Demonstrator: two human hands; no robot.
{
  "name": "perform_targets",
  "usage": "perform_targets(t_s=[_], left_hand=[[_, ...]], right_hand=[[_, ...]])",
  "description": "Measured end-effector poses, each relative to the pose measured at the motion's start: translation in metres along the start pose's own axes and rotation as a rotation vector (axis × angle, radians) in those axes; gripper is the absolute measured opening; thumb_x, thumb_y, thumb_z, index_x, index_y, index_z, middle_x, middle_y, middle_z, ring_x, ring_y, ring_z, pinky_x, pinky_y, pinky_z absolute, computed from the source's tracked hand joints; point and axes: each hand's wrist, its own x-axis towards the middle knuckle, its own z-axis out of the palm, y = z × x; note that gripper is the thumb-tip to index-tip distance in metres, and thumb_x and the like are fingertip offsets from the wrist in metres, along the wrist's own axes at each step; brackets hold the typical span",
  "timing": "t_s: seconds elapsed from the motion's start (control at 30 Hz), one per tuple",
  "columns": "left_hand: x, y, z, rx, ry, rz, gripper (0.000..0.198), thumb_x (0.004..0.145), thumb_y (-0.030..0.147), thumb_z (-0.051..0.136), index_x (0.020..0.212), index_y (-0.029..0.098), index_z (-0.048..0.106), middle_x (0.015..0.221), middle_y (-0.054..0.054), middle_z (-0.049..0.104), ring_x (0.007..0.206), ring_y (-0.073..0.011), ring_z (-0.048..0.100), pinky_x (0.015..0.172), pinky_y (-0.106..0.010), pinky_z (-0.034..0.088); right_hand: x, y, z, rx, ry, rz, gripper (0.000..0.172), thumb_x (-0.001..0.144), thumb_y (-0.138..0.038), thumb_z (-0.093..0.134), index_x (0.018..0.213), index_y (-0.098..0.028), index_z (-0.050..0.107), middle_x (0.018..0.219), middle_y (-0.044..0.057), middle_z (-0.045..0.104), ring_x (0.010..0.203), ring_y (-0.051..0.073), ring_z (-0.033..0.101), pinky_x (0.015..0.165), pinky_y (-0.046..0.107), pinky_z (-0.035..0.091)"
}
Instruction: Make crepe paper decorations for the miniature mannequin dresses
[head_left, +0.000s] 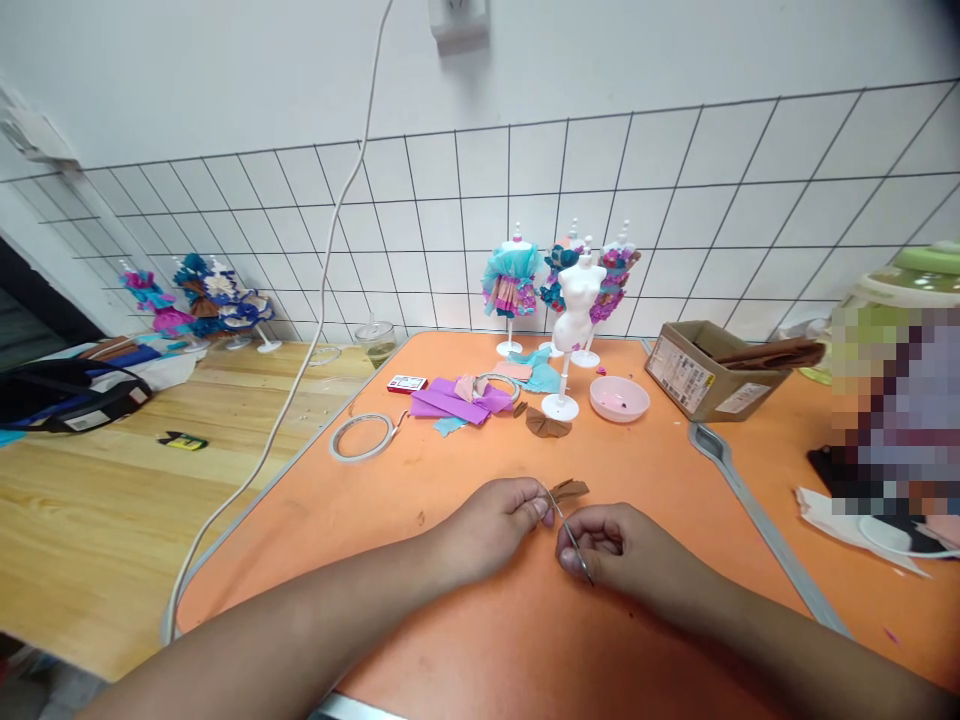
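My left hand (506, 520) is closed in a pinch at a small folded piece of brown crepe paper (570, 490), which sticks out past its fingertips. My right hand (619, 550) grips a thin metal tool (574, 545), slender and slightly curved. The tool's far tip reaches the left fingertips at the paper's edge; whether it is tweezers or a needle I cannot tell. Just beyond both hands lies a pleated brown paper fan (548, 424), beside the round base of a bare white mannequin stand (581, 300).
Purple crepe paper (457, 400), a tape roll (361, 438) and a small red box (407, 384) lie at the left. A pink bowl (619, 398) and a cardboard box (709, 370) stand at the right. Dressed mannequins (512, 270) line the wall. A white cable (324, 290) hangs at the left.
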Motion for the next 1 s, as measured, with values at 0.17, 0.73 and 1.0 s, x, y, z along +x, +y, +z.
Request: perform_targets(t_s=[0.17, 0.73, 1.0], left_hand=[[0.001, -0.001, 0.0, 0.007, 0.012, -0.024, 0.02, 0.086, 0.025, 0.043, 0.076, 0.016, 0.057, 0.072, 0.002, 0.052, 0.072, -0.0137, 0.047, 0.072, -0.026, 0.038], [0.002, -0.002, -0.001, 0.054, -0.014, -0.011, 0.022, 0.088, 0.024, 0.043, 0.082, 0.015, 0.063, 0.081, -0.001, 0.062, 0.08, -0.0154, 0.055, 0.077, -0.026, 0.04], [-0.001, 0.006, -0.006, -0.108, -0.019, -0.058, 0.027, 0.086, 0.037, 0.049, 0.077, 0.014, 0.061, 0.056, 0.005, 0.044, 0.054, -0.0093, 0.036, 0.056, -0.023, 0.029]], right_hand=[[-0.001, -0.001, -0.001, 0.028, -0.002, 0.028, 0.026, 0.079, -0.04, 0.064, 0.072, -0.015, 0.061, 0.056, -0.005, 0.043, 0.052, 0.008, 0.034, 0.048, 0.021, 0.024], [0.003, 0.006, -0.005, 0.019, -0.036, 0.009, 0.028, 0.08, -0.042, 0.064, 0.081, -0.015, 0.066, 0.063, -0.003, 0.05, 0.058, 0.009, 0.039, 0.052, 0.022, 0.027], [0.001, 0.001, -0.012, 0.118, -0.102, -0.052, 0.033, 0.078, -0.047, 0.065, 0.082, -0.014, 0.063, 0.067, -0.003, 0.046, 0.063, 0.01, 0.038, 0.056, 0.022, 0.028]])
